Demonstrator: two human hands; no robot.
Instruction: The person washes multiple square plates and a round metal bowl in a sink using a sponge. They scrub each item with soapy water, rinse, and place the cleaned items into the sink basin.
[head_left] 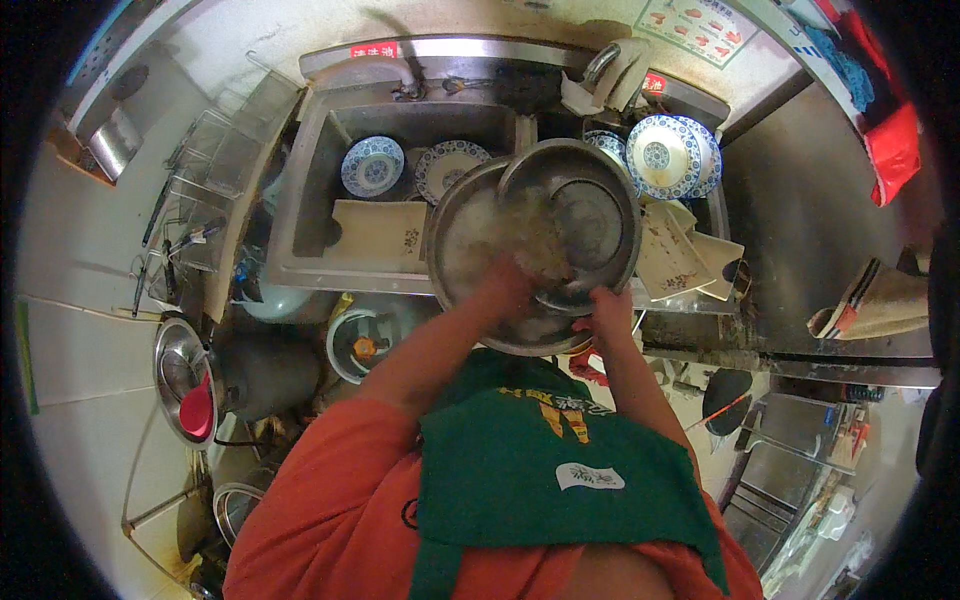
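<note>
A round metal basin (588,215) tilts inside a larger metal basin (440,235) in front of me, at the sink's near edge. My right hand (606,316) is closed on the tilted basin's near rim, at its lower right. My left hand (512,285) reaches into the basins from the left, smeared by motion. At its fingers is a blurred, tangled brownish mass (540,238), pressed against the tilted basin's inside; I cannot make out its kind. Pale, sudsy-looking wetness lies in the larger basin. The left fingertips are hidden.
The left sink (285,240) holds a patterned bowl (373,167), a patterned plate (452,168) and a rectangular dish (378,230). On the right are stacked blue-and-white plates (662,157) and cream dishes (668,255). Faucets (408,82) stand behind. A cloth (868,300) lies on the right counter.
</note>
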